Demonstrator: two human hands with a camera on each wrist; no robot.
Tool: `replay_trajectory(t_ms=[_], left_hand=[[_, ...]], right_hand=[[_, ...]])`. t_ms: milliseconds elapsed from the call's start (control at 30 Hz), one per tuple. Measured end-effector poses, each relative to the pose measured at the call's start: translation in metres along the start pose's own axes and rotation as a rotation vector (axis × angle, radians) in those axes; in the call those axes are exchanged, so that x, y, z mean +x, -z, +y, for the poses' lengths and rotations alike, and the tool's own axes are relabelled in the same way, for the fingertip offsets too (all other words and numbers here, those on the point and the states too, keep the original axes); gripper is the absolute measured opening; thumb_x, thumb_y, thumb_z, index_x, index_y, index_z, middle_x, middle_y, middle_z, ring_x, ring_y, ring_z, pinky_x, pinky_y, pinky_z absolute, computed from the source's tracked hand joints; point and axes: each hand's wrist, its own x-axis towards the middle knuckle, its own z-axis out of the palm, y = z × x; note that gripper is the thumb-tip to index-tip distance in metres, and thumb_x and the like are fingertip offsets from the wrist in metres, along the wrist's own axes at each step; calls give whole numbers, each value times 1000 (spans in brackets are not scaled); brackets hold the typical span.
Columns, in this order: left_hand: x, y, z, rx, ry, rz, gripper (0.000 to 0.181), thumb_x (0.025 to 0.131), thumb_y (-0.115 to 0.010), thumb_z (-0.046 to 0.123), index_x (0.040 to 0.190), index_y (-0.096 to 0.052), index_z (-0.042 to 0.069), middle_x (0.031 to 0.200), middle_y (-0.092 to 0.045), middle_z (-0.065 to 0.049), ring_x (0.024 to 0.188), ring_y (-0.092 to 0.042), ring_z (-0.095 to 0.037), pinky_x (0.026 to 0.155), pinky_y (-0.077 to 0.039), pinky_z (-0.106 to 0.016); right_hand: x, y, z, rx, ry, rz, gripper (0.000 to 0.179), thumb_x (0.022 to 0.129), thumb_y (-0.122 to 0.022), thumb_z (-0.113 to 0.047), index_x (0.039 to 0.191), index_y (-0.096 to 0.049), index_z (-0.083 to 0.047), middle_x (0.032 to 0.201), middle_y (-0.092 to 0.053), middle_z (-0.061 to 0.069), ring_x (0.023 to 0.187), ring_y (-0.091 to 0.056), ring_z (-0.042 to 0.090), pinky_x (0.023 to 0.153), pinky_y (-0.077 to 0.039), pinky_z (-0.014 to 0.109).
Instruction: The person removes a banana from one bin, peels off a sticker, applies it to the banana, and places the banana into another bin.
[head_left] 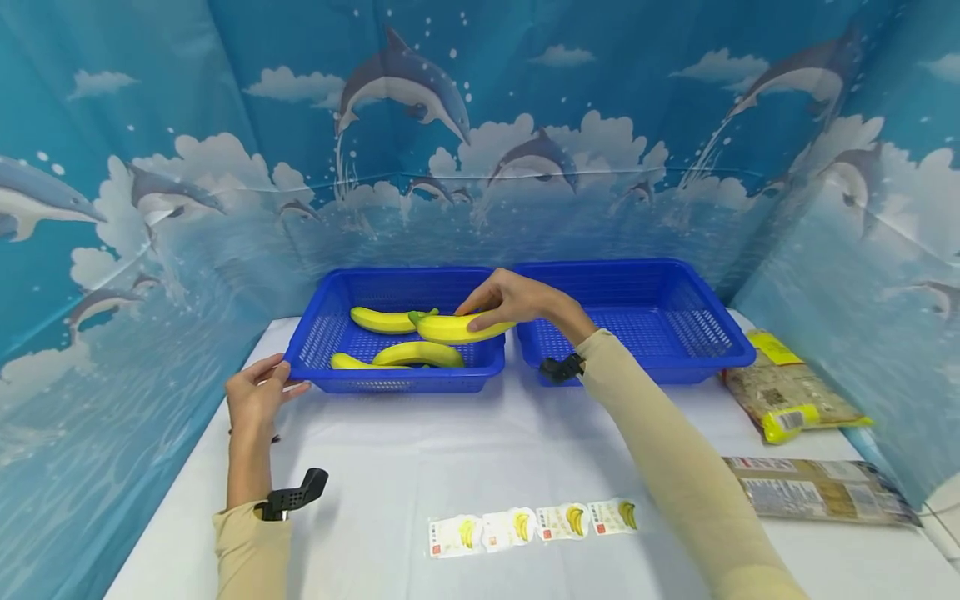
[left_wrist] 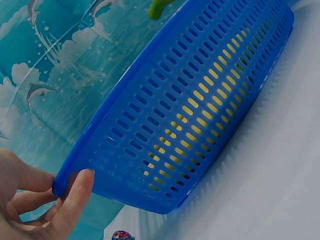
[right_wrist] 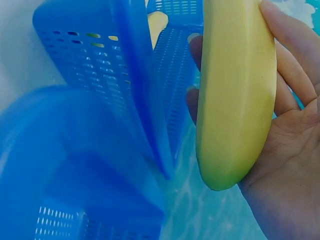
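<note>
My right hand (head_left: 519, 298) grips a yellow banana (head_left: 457, 330) over the right part of the left blue basket (head_left: 397, 386). In the right wrist view, fingers wrap one side of the banana (right_wrist: 237, 100) and its rounded end points down. Inside that basket lie a banana (head_left: 382, 322) toward the back and two more, a curved banana (head_left: 423, 353) and a partly hidden banana (head_left: 348, 362), near the front wall. At the basket's front left corner my left hand (head_left: 257, 396) pinches the rim between thumb and fingers, as the left wrist view also shows.
A second blue basket (head_left: 633, 321) stands close on the right with nothing in it. Beyond it lie a yellow-labelled bag (head_left: 787, 387) and a long clear packet (head_left: 821, 490). Several banana picture cards (head_left: 513, 527) line the front of the white table (head_left: 367, 475). A dolphin-print curtain (head_left: 480, 208) encloses the back.
</note>
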Motion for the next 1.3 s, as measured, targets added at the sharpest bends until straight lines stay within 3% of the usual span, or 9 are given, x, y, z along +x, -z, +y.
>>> replay_trajectory(t_ms=[200, 567, 767, 900, 1000, 1067, 1133, 1200, 1300], left_hand=[[0, 1, -1, -3, 1, -4, 47, 113, -54, 16, 157, -51, -2, 131, -55, -13, 71, -75, -3, 75, -65, -25], [-5, -2, -2, 82, -95, -1, 46, 113, -53, 12, 154, -51, -9, 133, -55, -23, 62, -72, 0, 65, -63, -20], [-6, -1, -3, 171, -132, 16, 46, 114, -52, 14, 154, -51, -8, 139, -56, -28, 59, -70, 2, 67, -62, -20], [-8, -3, -1, 221, -160, 40, 44, 113, -52, 13, 151, -53, -9, 138, -57, -30, 57, -68, 3, 60, -60, -18], [-10, -5, 0, 301, -184, 78, 45, 112, -54, 14, 151, -55, -9, 136, -60, -31, 67, -74, -10, 58, -60, -19], [-12, -7, 2, 372, -210, 103, 46, 111, -56, 15, 151, -55, -9, 136, -60, -32, 87, -76, -24, 68, -62, -25], [-16, -10, 4, 438, -239, 115, 50, 110, -58, 16, 151, -53, -10, 138, -57, -34, 112, -69, -41, 89, -62, -40], [-19, -13, 6, 494, -268, 119, 53, 109, -59, 18, 152, -50, -11, 142, -51, -36, 129, -54, -49, 106, -51, -55], [-26, -19, 8, 537, -325, 127, 55, 107, -61, 17, 151, -50, -13, 147, -44, -39, 140, -40, -54, 115, -38, -66]], right_hand=[[-24, -4, -9, -41, 5, 40, 34, 99, -80, -8, 132, -76, -1, 129, -77, 14, 115, -75, 27, 93, -64, 35], [-71, -17, -13, -37, 7, 114, 34, 96, -83, -9, 128, -78, -2, 119, -80, 15, 93, -79, 19, 79, -65, 31], [-95, -24, -16, -55, 3, 197, 29, 92, -87, -8, 120, -81, -1, 110, -82, 12, 92, -79, 20, 79, -66, 32], [-108, -29, -17, -67, -12, 259, 30, 88, -90, -7, 116, -83, -1, 105, -82, 11, 91, -80, 20, 78, -66, 32], [-115, -34, -18, -70, -7, 276, 32, 86, -92, -7, 115, -83, 0, 106, -82, 11, 92, -80, 21, 79, -66, 32], [-118, -38, -18, -66, 2, 282, 32, 85, -92, -7, 115, -83, 0, 105, -82, 12, 92, -80, 21, 79, -67, 32], [-120, -41, -19, -64, 15, 287, 32, 84, -93, -7, 115, -83, 0, 105, -82, 12, 92, -80, 21, 79, -67, 32], [-122, -44, -20, -59, 20, 291, 32, 84, -93, -7, 114, -83, -1, 104, -82, 11, 91, -80, 20, 79, -67, 32], [-124, -47, -21, -49, 15, 292, 32, 84, -94, -8, 113, -84, -2, 104, -83, 10, 91, -80, 18, 78, -67, 33]])
